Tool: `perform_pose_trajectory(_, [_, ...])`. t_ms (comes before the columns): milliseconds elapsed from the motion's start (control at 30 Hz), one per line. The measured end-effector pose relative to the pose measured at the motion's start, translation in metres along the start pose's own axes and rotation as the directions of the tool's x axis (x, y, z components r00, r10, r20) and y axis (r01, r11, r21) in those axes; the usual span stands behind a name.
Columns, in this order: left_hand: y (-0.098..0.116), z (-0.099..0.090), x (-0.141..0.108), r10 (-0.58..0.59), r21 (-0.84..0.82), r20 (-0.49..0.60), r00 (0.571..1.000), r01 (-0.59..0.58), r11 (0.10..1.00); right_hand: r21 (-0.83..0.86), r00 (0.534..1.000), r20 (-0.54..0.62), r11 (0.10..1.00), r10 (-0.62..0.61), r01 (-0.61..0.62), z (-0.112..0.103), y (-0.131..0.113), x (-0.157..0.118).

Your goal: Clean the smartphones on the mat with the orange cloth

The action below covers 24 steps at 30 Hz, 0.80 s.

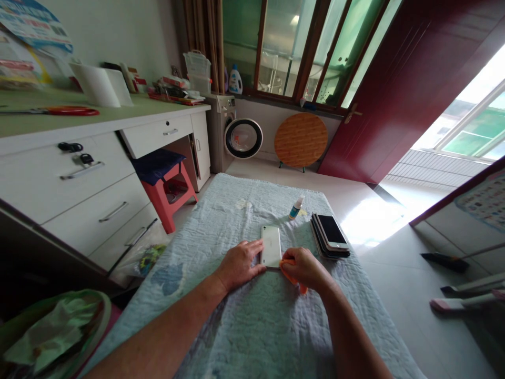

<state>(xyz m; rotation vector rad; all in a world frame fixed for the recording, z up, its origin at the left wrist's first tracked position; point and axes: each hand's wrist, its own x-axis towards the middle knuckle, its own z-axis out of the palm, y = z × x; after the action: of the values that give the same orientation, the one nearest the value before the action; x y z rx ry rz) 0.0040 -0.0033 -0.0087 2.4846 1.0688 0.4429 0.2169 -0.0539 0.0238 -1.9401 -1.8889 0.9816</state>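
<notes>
A white phone point(271, 246) lies back side up on the light blue quilted cover point(236, 326). My left hand point(241, 263) rests at the phone's left edge, its fingers and thumb apart and touching it. Against the phone's lower right edge, my right hand point(302, 266) holds a crumpled orange cloth point(290, 272) in closed fingers. A stack of several phones point(329, 237) sits to the right, the top one white-framed with a dark screen. Beyond the phone stands a small spray bottle point(295, 207) with a blue label.
A white desk point(158, 118) with drawers runs along the left, a red stool point(168, 197) beneath it. A bin point(106, 316) stands at the lower left. Farther back are an open-doored washing machine point(219, 126), a round wooden board point(301, 139) and a red door point(379, 95).
</notes>
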Motion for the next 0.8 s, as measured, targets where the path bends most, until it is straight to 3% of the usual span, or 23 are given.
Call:
perform_pose_trajectory(167, [0.000,0.000,0.000,0.012,0.008,0.001,1.000,-0.012,1.000,-0.132,0.972,-0.231,0.991,-0.035,0.004,0.007,0.000,0.017])
perform_pose_trajectory(333, [-0.003,0.001,0.001,0.044,-0.007,0.022,0.999,-0.044,0.999,-0.246,0.929,-0.368,0.967,-0.031,-0.065,0.012,-0.001,0.039])
perform_pose_trajectory(633, [-0.002,-0.002,0.002,0.064,-0.037,0.012,0.998,-0.064,0.997,-0.281,0.900,-0.434,0.944,0.037,-0.174,0.003,-0.008,0.085])
perform_pose_trajectory(800, [-0.003,0.000,0.001,0.051,-0.032,0.008,0.999,-0.051,0.998,-0.295,0.908,-0.418,0.941,0.026,-0.163,0.003,-0.009,0.084])
